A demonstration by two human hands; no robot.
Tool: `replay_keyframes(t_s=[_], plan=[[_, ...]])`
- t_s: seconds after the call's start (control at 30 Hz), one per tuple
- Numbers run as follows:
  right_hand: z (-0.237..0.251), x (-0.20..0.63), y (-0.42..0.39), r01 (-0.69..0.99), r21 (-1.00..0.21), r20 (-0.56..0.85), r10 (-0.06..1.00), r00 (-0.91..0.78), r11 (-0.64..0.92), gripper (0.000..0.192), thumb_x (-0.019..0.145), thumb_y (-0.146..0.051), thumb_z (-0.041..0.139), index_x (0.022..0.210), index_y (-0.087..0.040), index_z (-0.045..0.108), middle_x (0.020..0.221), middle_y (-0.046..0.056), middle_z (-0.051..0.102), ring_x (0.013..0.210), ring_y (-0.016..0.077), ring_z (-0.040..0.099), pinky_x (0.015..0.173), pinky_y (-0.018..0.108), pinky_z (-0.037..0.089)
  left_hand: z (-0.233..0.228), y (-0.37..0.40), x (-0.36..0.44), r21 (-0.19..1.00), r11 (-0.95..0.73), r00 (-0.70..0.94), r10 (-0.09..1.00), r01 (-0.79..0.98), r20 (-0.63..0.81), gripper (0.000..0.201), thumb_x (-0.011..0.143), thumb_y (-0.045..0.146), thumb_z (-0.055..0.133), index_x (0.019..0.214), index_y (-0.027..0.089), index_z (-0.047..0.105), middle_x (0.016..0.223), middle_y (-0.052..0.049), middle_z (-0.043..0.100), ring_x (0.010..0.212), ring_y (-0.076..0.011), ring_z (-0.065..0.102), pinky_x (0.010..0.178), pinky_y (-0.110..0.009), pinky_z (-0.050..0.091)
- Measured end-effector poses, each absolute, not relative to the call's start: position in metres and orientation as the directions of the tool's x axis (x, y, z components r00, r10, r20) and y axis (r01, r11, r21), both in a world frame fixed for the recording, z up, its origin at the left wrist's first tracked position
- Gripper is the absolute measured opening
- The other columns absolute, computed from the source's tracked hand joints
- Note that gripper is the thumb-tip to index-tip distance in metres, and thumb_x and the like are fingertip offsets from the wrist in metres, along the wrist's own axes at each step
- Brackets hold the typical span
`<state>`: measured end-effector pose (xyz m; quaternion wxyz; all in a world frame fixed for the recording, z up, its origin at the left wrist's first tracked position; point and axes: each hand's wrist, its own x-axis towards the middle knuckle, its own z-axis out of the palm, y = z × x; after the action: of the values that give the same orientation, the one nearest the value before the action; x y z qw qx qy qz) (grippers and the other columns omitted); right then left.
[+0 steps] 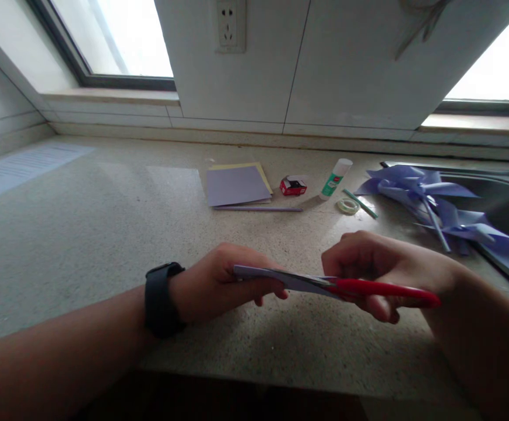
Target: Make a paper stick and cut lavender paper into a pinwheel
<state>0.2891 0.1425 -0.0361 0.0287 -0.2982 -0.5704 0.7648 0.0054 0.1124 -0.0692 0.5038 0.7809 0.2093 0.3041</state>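
Red-handled scissors in the right hand bit into lilac paper from the right. The left hand fingers pinched the sheet's left end, its long axis running left-right above the counter.

Matt speckled stone counter; glossy red plastic scissors; matt lilac paper.

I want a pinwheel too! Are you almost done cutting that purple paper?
Some are done: purple pinwheels lie at right. Now the left hand holds a purple sheet while the right hand cuts it with red scissors. The paper stack and glue stick wait untouched.
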Motion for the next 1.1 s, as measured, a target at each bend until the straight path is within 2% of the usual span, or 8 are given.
replay_keyframes(t_s=[0.2, 0.47, 0.83, 1.1], plan=[[-0.0351, 0.2907, 0.1414, 0.317, -0.913, -0.399, 0.392, -0.829, -0.257, 0.027, 0.078, -0.033, 0.083, 0.082, -0.013, 0.066, 0.057, -0.004, 0.063, 0.041, 0.0050, 0.055, 0.038, 0.010, 0.045, -0.0667, 0.1112, 0.0063, 0.919, -0.395, 0.729, 0.632, 0.012, 0.263, 0.020, 0.098, 0.021, 0.058, 0.100, 0.012, 0.075, 0.089, -0.010, 0.077, 0.070, -0.0136, 0.068, 0.065, -0.023, 0.057], [-0.0344, 0.2872, 0.1399, 0.340, -0.906, -0.418, 0.399, -0.816, -0.254, 0.030, 0.075, -0.034, 0.086, 0.081, -0.013, 0.064, 0.056, -0.003, 0.063, 0.041, 0.0042, 0.054, 0.038, 0.009, 0.043, -0.0666, 0.1110, 0.0064, 0.902, -0.430, 0.730, 0.626, 0.030, 0.274, 0.020, 0.097, 0.021, 0.059, 0.100, 0.011, 0.076, 0.086, -0.010, 0.077, 0.069, -0.0137, 0.068, 0.066, -0.024, 0.057], [-0.0377, 0.2871, 0.1422, 0.292, -0.903, -0.401, 0.378, -0.834, -0.315, 0.030, 0.074, -0.034, 0.086, 0.082, -0.013, 0.065, 0.060, -0.002, 0.065, 0.041, 0.0043, 0.056, 0.040, 0.010, 0.046, -0.0695, 0.1108, 0.0088, 0.925, -0.380, 0.697, 0.664, 0.002, 0.271, 0.022, 0.099, 0.023, 0.058, 0.102, 0.010, 0.076, 0.091, -0.012, 0.077, 0.073, -0.0150, 0.070, 0.069, -0.027, 0.058], [-0.0386, 0.2871, 0.1417, 0.304, -0.903, -0.408, 0.381, -0.830, -0.305, 0.027, 0.076, -0.031, 0.085, 0.082, -0.014, 0.065, 0.057, -0.004, 0.063, 0.039, 0.0037, 0.054, 0.038, 0.009, 0.044, -0.0709, 0.1117, 0.0088, 0.931, -0.364, 0.690, 0.670, -0.016, 0.274, 0.024, 0.099, 0.028, 0.059, 0.103, 0.012, 0.076, 0.092, -0.012, 0.077, 0.073, -0.0148, 0.069, 0.069, -0.027, 0.059]])
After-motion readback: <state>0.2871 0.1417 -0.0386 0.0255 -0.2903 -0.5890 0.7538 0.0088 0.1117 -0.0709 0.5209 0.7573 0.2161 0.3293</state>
